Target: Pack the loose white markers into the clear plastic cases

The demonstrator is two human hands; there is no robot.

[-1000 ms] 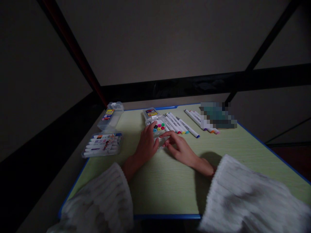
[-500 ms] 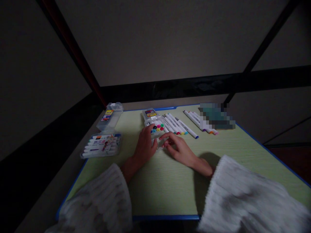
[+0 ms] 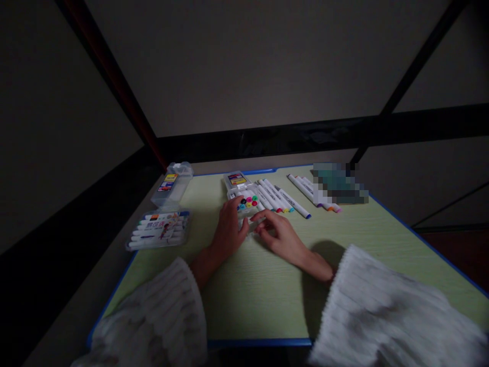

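A small clear marker box with coloured marker caps showing stands near the middle of the green table. My left hand rests against the box's left side, fingers curled on it. My right hand meets it from the right, fingertips pinching the box's clear near edge. Both wrists wear wide white knitted sleeves. Several white markers lie loose just right of the box.
A flat clear case of white markers lies at the table's left edge, an upright clear box behind it. Further markers and a blurred greenish object sit at the far right. Dark bars frame the table's back.
Both hands have stayed on the clear box; the right hand has shifted slightly left and nearer the box. The view has dipped a little.
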